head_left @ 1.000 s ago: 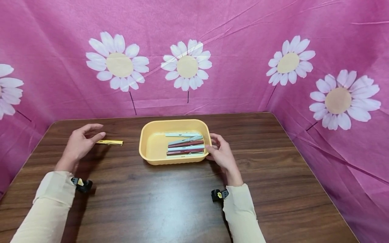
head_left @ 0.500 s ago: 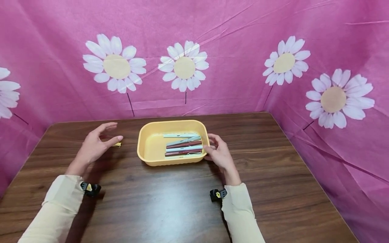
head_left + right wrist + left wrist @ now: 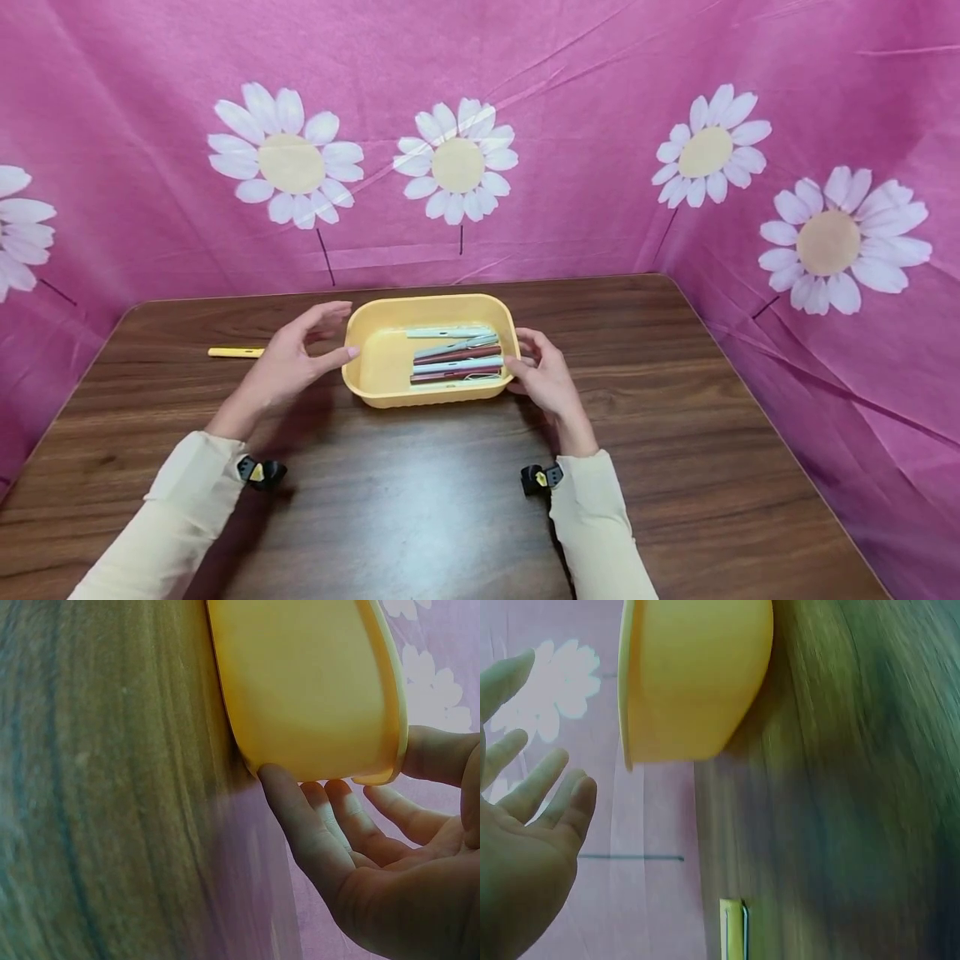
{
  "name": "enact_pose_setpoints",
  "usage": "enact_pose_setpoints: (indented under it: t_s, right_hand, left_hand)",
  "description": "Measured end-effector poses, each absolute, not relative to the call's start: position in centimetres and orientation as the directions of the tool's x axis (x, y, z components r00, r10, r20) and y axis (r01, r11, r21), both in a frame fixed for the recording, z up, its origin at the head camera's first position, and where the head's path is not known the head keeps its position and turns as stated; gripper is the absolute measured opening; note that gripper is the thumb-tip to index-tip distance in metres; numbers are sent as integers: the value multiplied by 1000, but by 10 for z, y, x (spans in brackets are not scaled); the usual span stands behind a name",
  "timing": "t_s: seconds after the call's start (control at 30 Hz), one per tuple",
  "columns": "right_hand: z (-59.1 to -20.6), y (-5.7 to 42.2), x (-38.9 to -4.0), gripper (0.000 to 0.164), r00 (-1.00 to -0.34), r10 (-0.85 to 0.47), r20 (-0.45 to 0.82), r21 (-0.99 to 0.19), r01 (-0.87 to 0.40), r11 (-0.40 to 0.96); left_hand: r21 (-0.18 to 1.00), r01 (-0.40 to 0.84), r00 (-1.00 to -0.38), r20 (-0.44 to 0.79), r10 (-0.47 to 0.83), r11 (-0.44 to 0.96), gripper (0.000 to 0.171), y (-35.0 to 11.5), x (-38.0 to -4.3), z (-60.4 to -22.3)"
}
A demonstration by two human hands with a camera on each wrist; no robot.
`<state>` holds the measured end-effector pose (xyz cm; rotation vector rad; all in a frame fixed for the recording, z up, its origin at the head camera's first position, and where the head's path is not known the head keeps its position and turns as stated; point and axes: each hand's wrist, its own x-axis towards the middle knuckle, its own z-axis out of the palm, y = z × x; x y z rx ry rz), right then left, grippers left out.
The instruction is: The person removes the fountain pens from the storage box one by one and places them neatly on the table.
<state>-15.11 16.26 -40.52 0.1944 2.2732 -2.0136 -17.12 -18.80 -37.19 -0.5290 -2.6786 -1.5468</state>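
Observation:
A yellow plastic tray (image 3: 382,367) stands on the table in the head view, with several clip pens (image 3: 455,357) lying in its right half, pale blue, dark red and light green. My right hand (image 3: 552,385) grips the tray's right end, thumb over the rim and fingers against the outer wall, as the right wrist view confirms. At the opposite end, my left hand (image 3: 288,367) is held with fingers spread and relaxed. The left wrist view has it apart from the tray wall (image 3: 697,682), holding nothing. Behind that hand a yellow pen (image 3: 235,352) lies on the table, partly hidden.
The brown wood-grain table (image 3: 420,517) reaches back to a pink cloth (image 3: 570,167) printed with white flowers, which also hangs along both sides. Black wrist cameras (image 3: 261,472) sit at both sleeve cuffs.
My left hand has moved right, from beside the yellow pen to the tray's left end; the pen stays on the table. My right hand keeps its hold on the tray.

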Motion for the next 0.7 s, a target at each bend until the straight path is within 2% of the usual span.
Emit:
enact_pose_setpoints:
  t_s: [0.3,0.7]
  right_hand:
    - [-406,163,-151,52,-986,23,-166,-979,167,113]
    - [-406,163,-153,51,-984,27,-176,-978,178,113]
  left_hand:
    - [852,291,-918,121,377,436,65,-174,-178,-380]
    - [789,404,-885,207,418,463,55,-152,-186,-383]
